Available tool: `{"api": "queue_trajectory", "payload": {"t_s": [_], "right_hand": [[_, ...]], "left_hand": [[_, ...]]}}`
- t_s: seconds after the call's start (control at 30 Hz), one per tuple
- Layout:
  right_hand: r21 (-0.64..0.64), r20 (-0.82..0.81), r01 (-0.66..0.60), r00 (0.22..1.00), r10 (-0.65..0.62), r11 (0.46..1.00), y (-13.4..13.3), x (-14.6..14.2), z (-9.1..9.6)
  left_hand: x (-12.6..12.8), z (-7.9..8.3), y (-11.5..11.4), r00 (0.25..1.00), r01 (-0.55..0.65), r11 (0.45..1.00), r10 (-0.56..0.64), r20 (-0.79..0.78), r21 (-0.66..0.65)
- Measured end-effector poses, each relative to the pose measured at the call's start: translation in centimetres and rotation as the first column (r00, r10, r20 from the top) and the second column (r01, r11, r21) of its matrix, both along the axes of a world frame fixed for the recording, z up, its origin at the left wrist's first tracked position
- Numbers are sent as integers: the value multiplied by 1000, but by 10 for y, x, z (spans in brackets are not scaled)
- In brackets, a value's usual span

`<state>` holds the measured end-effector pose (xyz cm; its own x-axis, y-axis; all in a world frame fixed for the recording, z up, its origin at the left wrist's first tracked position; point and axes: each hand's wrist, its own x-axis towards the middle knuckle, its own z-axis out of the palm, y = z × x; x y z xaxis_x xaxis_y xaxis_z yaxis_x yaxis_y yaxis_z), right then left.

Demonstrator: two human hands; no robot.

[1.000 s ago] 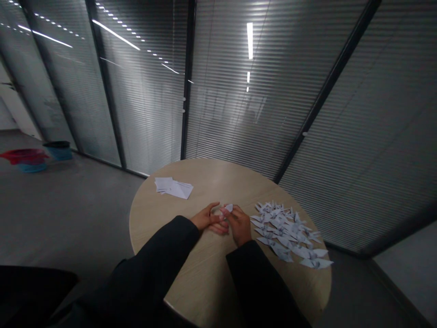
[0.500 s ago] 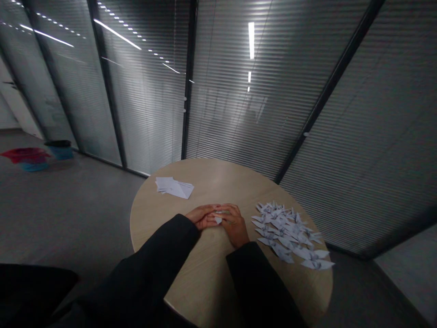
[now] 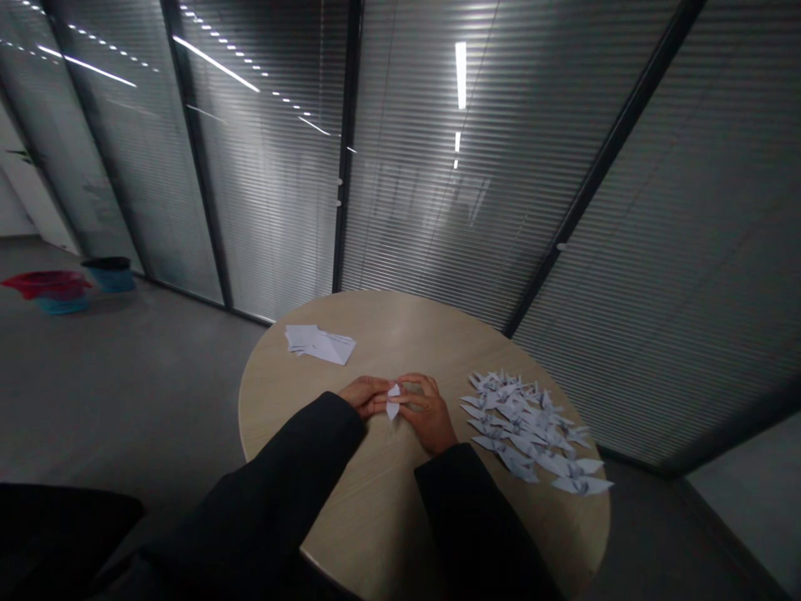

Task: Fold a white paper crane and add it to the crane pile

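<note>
I'm watching through the head camera as the person works at a round wooden table (image 3: 388, 330), with the left hand (image 3: 363, 396) and right hand (image 3: 425, 409) drawn close together and the fingertips of both pinching a small folded paper piece (image 3: 393, 402) near the middle of the tabletop. The black sleeves (image 3: 281, 484) are reaching in from the bottom of the view. From the way things are lying, I'm judging that a good deal of the folding is done: a large spread of finished origami cranes (image 3: 522, 430) is sitting to the right of the hands, overlapping one another in a loose heap. I'm also reading the stack of paper sheets (image 3: 319, 344) on the far left of the tabletop as work that is left, with its top sheet showing a diagonal crease; I can't count either group from here. Over on the floor by the glass partition (image 3: 263, 184), a red basin (image 3: 43, 282) is sitting on a blue tub (image 3: 59, 305), and a blue bin (image 3: 109, 280) with a dark rim is standing nearby. I can't see what any of them are holding.
</note>
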<state>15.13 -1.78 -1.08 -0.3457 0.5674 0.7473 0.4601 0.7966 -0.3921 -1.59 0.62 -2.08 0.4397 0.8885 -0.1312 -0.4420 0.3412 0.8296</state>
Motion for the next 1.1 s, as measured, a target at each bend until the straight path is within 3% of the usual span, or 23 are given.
{"api": "queue_trajectory", "payload": {"t_s": [0.17,0.5,0.73,1.1], "right_hand": [[-74,-33,19,999,-22,997,0,0,-1],[-317,-276,-21,959,-71,948,5,-5,-10],[-533,-461,-142,876,-145,834,8,-7,-14],[-632,-564,-315,813,-142,709,11,-4,-16]], "left_hand": [[3,5,-4,999,-38,999,38,-14,-32],[8,6,-5,995,-101,995,101,-10,-8],[12,7,-7,994,-108,994,108,-10,34],[14,6,-8,995,-98,991,99,-4,95]]}}
